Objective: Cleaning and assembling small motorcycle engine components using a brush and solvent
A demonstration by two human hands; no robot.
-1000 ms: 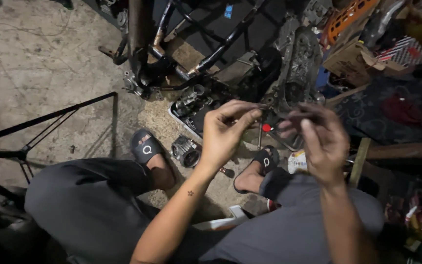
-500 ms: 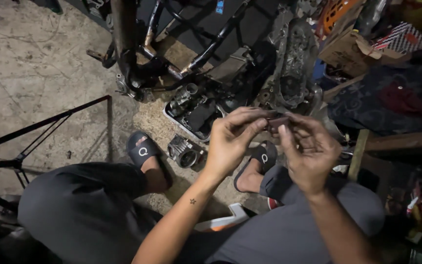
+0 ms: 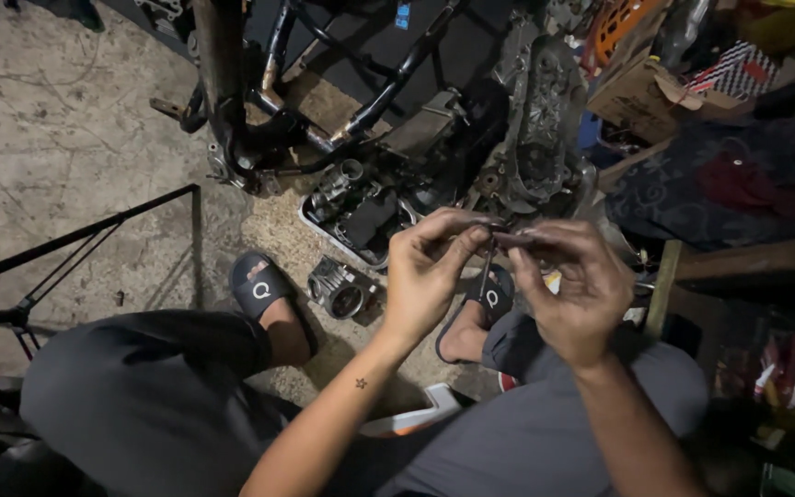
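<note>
I see both hands now pinched on one small dark part [image 3: 499, 235] at frame centre, left hand [image 3: 430, 276] and right hand [image 3: 568, 285] fingertip to fingertip, where a second ago they were apart with a red-tipped piece between them. They have closed in to work it. Below them lies a metal cylinder [image 3: 340, 290] by the sandal [image 3: 259, 287]; a parts tray [image 3: 361, 216] sits above it.

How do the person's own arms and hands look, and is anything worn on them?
Both forearms are bare, no sleeves, gloves, rings or watch visible. The left forearm carries a small dark star mark. The left hand and right hand are bare.
</note>
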